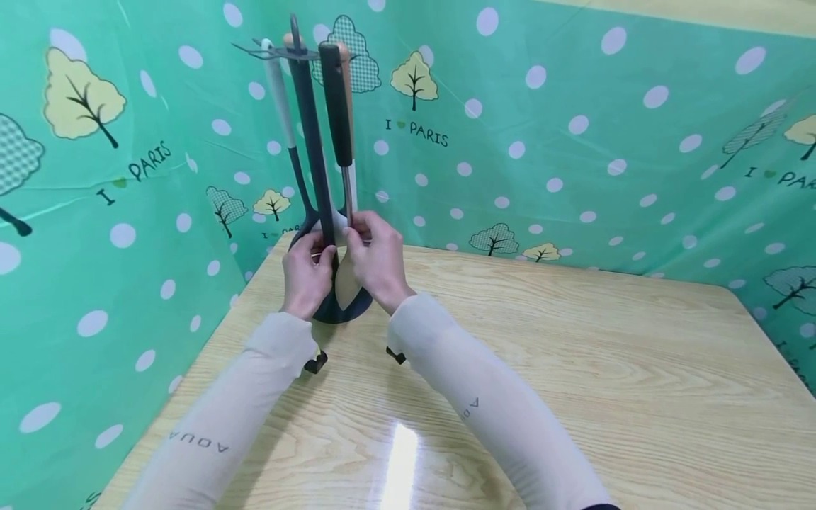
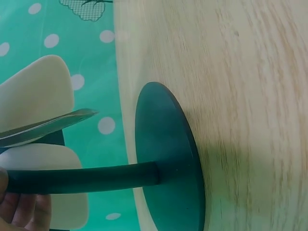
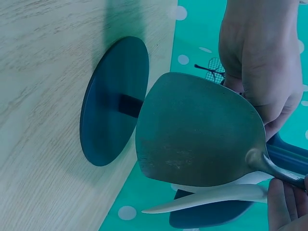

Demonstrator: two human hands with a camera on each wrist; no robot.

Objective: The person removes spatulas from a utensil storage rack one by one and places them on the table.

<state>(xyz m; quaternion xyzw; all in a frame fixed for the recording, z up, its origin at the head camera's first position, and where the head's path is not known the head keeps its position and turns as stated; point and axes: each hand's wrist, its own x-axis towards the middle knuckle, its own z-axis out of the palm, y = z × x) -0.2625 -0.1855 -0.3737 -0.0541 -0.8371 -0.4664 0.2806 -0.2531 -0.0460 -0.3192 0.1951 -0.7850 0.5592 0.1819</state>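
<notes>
As my sleeved forearms (image 1: pixel 207 439) reach forward, my left hand (image 1: pixel 308 273) grips the post (image 1: pixel 311 142) of a black round-based stand (image 1: pixel 359 306); my right hand (image 1: pixel 380 262) pinches the steel shaft (image 1: pixel 346 188) of a black-handled metal spatula (image 1: pixel 336 106), beside the post, long axis near vertical, blade (image 3: pixel 202 127) down.

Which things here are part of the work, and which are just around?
Part of the work:
metal turner, pinched by the right hand
dark utensil stand, gripped by the left hand
other utensils on it

Just surroundings:
wooden table
green tree-print cloth
</notes>
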